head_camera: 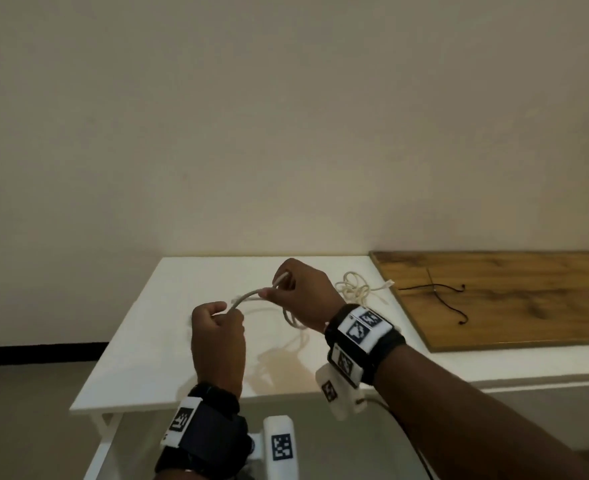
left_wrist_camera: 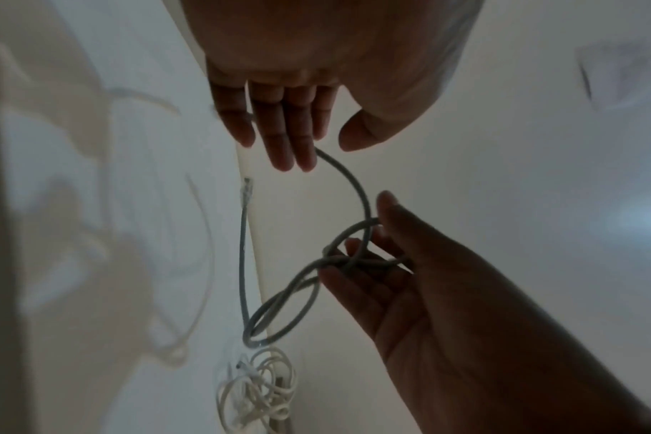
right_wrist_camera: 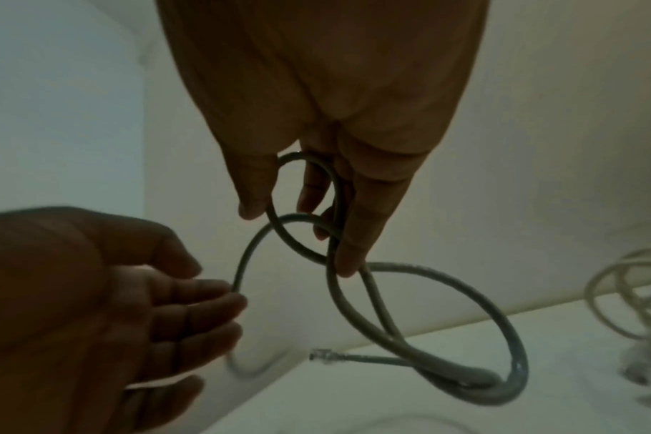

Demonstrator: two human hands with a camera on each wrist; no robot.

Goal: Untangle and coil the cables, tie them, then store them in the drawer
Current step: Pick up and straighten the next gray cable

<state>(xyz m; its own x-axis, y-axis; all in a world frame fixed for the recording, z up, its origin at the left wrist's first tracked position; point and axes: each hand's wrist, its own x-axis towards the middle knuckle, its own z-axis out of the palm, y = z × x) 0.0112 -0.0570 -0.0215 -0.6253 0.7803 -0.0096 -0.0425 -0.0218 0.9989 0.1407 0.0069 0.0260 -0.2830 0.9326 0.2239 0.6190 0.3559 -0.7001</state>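
A grey network cable (head_camera: 248, 295) arches between my two hands above the white table (head_camera: 154, 341). My left hand (head_camera: 218, 317) pinches one stretch of it with curled fingers (right_wrist_camera: 212, 296). My right hand (head_camera: 286, 282) holds several coiled loops of the same cable (right_wrist_camera: 465, 287); the loops hang below its fingers (right_wrist_camera: 350, 258). In the left wrist view the cable (left_wrist_camera: 357, 188) runs from my left fingertips (left_wrist_camera: 301, 158) down to my right hand (left_wrist_camera: 383, 243). Its clear plug (right_wrist_camera: 320, 356) dangles free just above the table. No drawer is in view.
A tangled white cable (head_camera: 353, 289) lies on the table to the right of my hands, also in the left wrist view (left_wrist_camera: 257, 387). A thin black cable (head_camera: 438, 292) lies on a wooden board (head_camera: 528, 306) further right. The table's left edge drops to the floor.
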